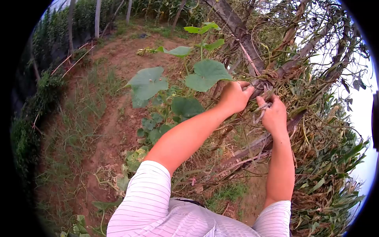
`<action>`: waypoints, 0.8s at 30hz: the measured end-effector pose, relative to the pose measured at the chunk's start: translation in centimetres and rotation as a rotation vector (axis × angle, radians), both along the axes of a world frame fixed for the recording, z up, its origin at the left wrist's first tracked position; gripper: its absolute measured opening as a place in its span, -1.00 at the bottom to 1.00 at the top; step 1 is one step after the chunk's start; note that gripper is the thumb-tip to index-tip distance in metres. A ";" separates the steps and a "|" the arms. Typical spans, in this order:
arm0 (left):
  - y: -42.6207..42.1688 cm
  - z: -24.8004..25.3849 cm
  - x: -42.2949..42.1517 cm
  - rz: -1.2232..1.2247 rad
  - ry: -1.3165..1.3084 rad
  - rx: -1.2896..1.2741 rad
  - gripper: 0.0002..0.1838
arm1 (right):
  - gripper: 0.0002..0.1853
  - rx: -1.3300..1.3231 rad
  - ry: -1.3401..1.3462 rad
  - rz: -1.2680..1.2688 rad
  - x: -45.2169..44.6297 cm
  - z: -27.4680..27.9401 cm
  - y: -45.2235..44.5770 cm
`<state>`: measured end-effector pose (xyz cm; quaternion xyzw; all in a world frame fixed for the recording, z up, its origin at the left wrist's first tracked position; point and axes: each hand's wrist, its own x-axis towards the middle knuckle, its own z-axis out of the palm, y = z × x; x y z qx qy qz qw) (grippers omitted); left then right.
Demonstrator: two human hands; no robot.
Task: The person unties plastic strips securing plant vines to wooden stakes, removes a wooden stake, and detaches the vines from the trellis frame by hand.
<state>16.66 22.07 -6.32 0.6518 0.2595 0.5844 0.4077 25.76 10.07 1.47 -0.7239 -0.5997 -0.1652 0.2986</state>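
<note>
Both hands meet at a knotted strip of cloth or cord (267, 86) tied round the crossing of wooden poles (252, 51). My left hand (236, 96) is closed, its thumb and fingers pressed at the left side of the knot; what they pinch is too small to make out. Just to the right and slightly lower, my right hand (273, 112) is closed on the greyish strip, whose loose end (258, 113) hangs below the fingers. Dry vines surround the knot. Large green leaves (207, 75) stand left of my left hand.
Tangled dry vines (316, 114) cover the poles on the right. Corn-like leaves (335, 166) grow at the lower right. Bare reddish soil (122, 55) and grass (79, 130) lie to the left, with upright posts (97, 19) behind. Lower poles (244, 154) slant below my hands.
</note>
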 end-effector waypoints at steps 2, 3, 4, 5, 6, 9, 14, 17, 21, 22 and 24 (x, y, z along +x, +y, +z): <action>0.9 -0.4 1.7 -0.031 -0.171 -0.012 -0.58 | -0.57 -0.017 -0.002 -0.014 -0.6 0.4 -0.5; 0.5 0.1 1.1 -0.107 -0.198 -0.073 -0.64 | -0.56 -0.036 -0.006 -0.026 -0.8 0.5 -0.6; 0.4 -0.1 1.1 -0.109 -0.197 -0.073 -0.64 | -0.56 -0.036 -0.006 -0.028 -0.7 0.5 -0.6; 0.1 -0.3 1.0 -0.061 -0.227 -0.033 -0.68 | -0.56 -0.030 -0.036 -0.014 -0.7 0.5 -0.7; 0.0 -0.5 1.0 -0.014 -0.254 0.007 -0.71 | -0.56 -0.024 -0.064 -0.002 -0.6 0.4 -0.7; 0.0 -0.8 0.6 0.001 -0.256 -0.020 -0.72 | -0.57 -0.009 -0.004 0.043 -0.2 0.3 -0.7; -0.7 -0.7 -0.3 0.008 -0.244 -0.082 -0.73 | -0.58 -0.048 0.041 0.027 -0.5 0.7 -0.8; -0.5 -0.9 -0.4 0.016 -0.194 -0.041 -0.74 | -0.58 -0.042 0.066 0.043 -0.4 0.4 -0.7; 1.5 -1.8 0.7 0.147 -0.204 0.281 -0.70 | -0.59 -0.024 0.002 0.047 0.5 0.0 -0.1; 1.5 -1.6 0.7 0.156 -0.204 0.279 -0.70 | -0.59 -0.027 0.001 0.055 0.4 0.0 -0.1; 1.4 -0.5 0.2 0.031 -0.103 0.079 -0.68 | -0.58 -0.046 -0.029 0.005 -0.2 0.3 -0.3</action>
